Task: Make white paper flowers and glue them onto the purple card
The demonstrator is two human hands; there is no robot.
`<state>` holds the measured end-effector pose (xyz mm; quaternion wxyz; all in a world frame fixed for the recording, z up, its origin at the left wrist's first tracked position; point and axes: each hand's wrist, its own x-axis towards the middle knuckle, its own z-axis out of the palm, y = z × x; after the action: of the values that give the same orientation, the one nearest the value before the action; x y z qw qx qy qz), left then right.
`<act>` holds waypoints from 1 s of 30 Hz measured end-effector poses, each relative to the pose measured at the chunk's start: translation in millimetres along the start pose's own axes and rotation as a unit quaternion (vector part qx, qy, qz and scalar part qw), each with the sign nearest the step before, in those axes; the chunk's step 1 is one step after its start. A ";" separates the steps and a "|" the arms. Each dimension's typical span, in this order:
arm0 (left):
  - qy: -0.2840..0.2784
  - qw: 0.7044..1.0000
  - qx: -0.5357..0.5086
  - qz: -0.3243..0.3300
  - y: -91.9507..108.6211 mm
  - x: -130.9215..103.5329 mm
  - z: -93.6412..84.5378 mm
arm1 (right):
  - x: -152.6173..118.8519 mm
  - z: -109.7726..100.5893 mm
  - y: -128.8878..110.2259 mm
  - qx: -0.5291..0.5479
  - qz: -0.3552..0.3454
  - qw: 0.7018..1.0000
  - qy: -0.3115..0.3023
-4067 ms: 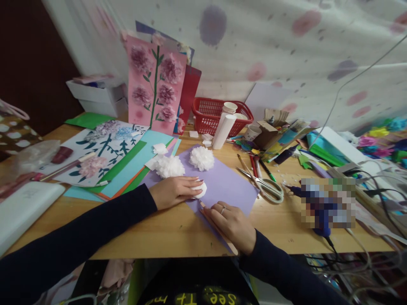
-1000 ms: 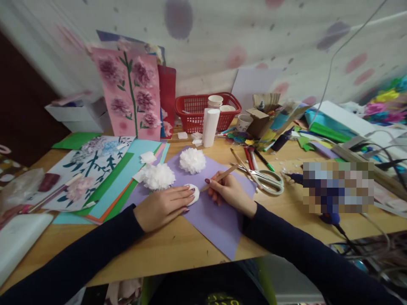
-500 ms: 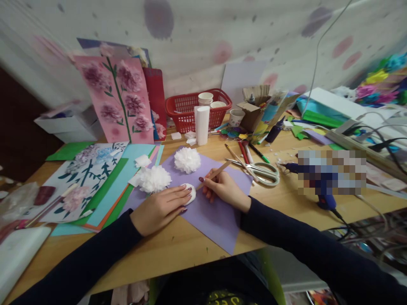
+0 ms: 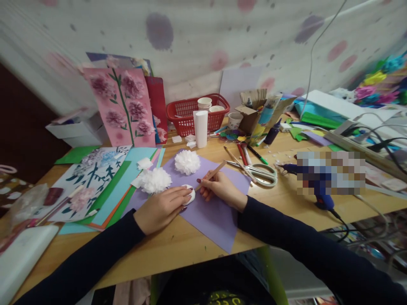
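A sheet of purple paper (image 4: pixel 219 228) lies on the table under both hands. My left hand (image 4: pixel 162 207) rests flat, fingers stretched out, on a white oval piece (image 4: pixel 190 199) that lies on the paper. Pinched in my right hand (image 4: pixel 219 186) is a plain wooden pencil (image 4: pixel 217 168), its lower end at the right edge of the oval. Two white ruffled paper flowers, one nearer (image 4: pixel 155 180) and one farther (image 4: pixel 187 162), sit beyond my left hand. White-handled scissors (image 4: pixel 262 174) lie right of the paper.
To the right lies a blue glue gun (image 4: pixel 322 190) with its cord. A red basket (image 4: pixel 181 114) with paper cups stands at the back, behind a white roll (image 4: pixel 201 129). Coloured sheets (image 4: pixel 117 186) and a pink flower picture (image 4: pixel 122 110) are on the left.
The view has shifted slightly. Both hands stay in nearly the same place, the left on the oval, the right with the pencil at its edge.
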<state>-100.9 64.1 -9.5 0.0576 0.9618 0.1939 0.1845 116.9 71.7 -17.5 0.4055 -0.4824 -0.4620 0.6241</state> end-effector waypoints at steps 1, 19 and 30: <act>-0.003 1.000 0.008 -0.001 0.1 -0.4 0.9 | -0.1 0.3 0.1 -0.001 -0.002 1.000 -0.001; 0.285 0.951 -0.034 -0.115 6.8 -8.9 -14.6 | -20.2 -9.9 -7.6 -0.023 -0.261 0.953 0.149; -0.047 0.996 0.011 -0.070 7.5 12.1 8.1 | -24.8 -9.4 -8.1 -0.036 -0.292 0.943 0.155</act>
<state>-84.9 61.6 -11.6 0.0692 0.9539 0.2601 0.1325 131.7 51.8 -5.1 0.6184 -0.4317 -0.5363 0.3788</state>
